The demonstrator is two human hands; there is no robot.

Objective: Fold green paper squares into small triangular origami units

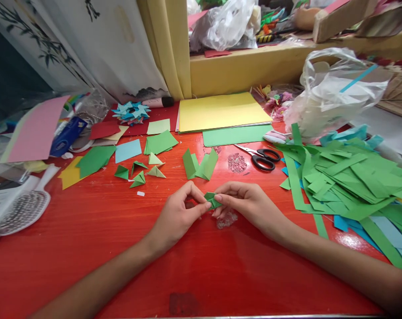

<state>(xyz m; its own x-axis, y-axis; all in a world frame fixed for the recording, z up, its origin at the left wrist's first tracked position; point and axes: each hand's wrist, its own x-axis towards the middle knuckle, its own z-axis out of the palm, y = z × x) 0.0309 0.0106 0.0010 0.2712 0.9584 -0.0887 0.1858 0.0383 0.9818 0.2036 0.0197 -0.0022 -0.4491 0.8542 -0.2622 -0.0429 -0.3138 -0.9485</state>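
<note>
A small piece of folded green paper (212,200) is pinched between both hands, just above the red table (137,274). My left hand (184,206) grips its left side with thumb and index finger. On its right side, my right hand (242,199) holds it between thumb and fingers. Beyond the hands stand partly folded green papers (201,165). Several small folded triangles (138,179), green and pale cream, lie to the left of them. Black-handled scissors (263,158) rest on the table past my right hand.
Green paper strips (347,177) are heaped at the right. Yellow sheets (224,110) lie at the back beside a blue folded-paper star (130,112). A white hairbrush (26,208) is at the left, and a plastic bag (333,97) sits at the back right.
</note>
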